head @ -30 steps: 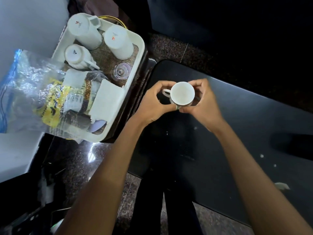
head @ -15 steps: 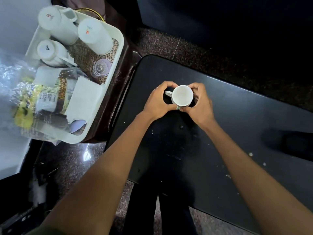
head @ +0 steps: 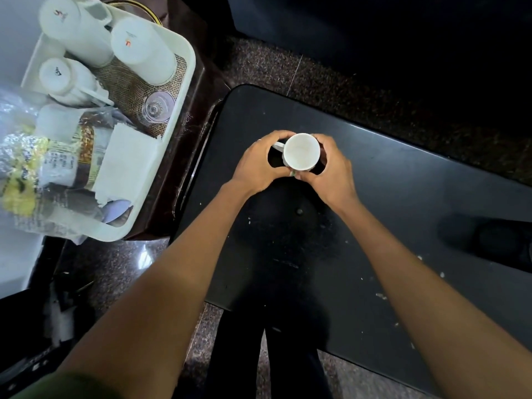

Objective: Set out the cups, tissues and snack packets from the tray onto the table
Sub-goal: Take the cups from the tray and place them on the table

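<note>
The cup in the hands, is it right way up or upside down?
Upright: the cup shows its open mouth and pale, seemingly empty inside between the left hand and right hand.

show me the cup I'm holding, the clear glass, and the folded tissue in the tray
cup (head: pixel 301 151), head view, inside bottom
clear glass (head: pixel 155 108), head view, upturned base
folded tissue (head: pixel 126 159), head view, flat top face

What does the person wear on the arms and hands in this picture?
Both forearms are bare down to the wrists. A thin ring shows on one finger of the left hand. The right hand wears nothing that I can see. At the bottom left edge a bit of olive-green sleeve covers the left upper arm.
</note>
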The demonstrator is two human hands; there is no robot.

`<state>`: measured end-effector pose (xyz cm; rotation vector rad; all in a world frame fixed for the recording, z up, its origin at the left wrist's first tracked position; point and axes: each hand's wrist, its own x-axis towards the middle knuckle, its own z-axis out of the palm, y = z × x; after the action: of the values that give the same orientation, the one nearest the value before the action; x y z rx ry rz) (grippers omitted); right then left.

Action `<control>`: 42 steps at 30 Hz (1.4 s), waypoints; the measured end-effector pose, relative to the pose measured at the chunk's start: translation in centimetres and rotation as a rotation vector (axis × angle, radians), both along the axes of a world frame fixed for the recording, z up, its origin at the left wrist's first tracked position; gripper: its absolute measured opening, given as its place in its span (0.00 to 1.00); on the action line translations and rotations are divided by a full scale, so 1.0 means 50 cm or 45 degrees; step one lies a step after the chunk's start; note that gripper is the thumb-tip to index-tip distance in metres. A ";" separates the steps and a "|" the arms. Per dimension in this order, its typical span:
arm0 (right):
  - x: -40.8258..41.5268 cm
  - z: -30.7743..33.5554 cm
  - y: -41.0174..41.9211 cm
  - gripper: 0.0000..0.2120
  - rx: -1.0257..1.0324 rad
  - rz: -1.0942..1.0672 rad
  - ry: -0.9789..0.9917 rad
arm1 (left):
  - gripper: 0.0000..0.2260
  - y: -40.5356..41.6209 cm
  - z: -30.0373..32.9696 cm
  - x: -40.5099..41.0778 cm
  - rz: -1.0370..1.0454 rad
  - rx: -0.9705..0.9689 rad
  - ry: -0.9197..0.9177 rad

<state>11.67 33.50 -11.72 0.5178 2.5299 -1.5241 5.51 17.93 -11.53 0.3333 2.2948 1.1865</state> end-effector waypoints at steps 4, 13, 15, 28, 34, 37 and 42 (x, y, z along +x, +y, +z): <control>0.001 0.000 0.000 0.32 0.012 0.023 -0.009 | 0.30 -0.003 -0.005 0.004 0.011 -0.020 -0.006; -0.001 0.052 0.014 0.44 -0.025 0.046 -0.150 | 0.32 -0.040 0.048 0.019 0.171 -0.071 -0.023; -0.005 0.074 0.006 0.35 0.032 0.034 -0.079 | 0.23 -0.052 0.066 0.024 0.297 -0.006 -0.025; -0.170 0.191 -0.297 0.20 0.061 0.371 0.323 | 0.12 -0.249 0.194 -0.059 0.721 0.089 0.248; -0.247 0.189 -0.424 0.21 0.016 0.522 0.213 | 0.13 -0.359 0.226 -0.134 0.812 -0.121 0.424; -0.287 0.181 -0.481 0.24 0.001 0.576 0.063 | 0.15 -0.408 0.223 -0.180 0.814 -0.422 0.498; -0.341 0.158 -0.544 0.12 0.070 0.562 -0.109 | 0.17 -0.461 0.215 -0.249 0.696 -0.882 0.457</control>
<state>-5.40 6.32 -3.80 0.0195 2.4126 -1.2453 -6.95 -5.13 -0.77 -0.3931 3.0495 0.4846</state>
